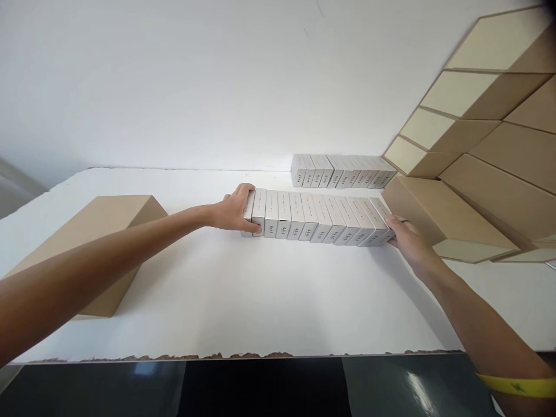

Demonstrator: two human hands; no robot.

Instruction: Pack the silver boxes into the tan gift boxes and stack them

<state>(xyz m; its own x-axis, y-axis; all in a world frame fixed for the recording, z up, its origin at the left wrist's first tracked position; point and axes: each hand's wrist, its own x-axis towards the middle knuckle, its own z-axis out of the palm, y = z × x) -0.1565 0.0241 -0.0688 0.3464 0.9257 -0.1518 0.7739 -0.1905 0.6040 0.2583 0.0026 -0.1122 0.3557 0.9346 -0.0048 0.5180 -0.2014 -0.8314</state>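
"So, what do your hands have?"

"Nearest is the white table [269,307]. At twelve o'clock is a row of small white boxes [315,217]. My left hand [237,209] closes around its nine-o'clock end; my right hand [403,234] clasps the three-o'clock end. Whether the row is lifted, I cannot tell."

"Which step is this?"

"I judge, pressing the row together. The next move calls for equal inward pressure, or middle boxes could slip."

"And farther?"

"At one o'clock, a similar row [343,172]; at two, stacked brown cartons [495,168]."

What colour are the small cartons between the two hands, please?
The small cartons are white with dark printing, shown best in the head view.
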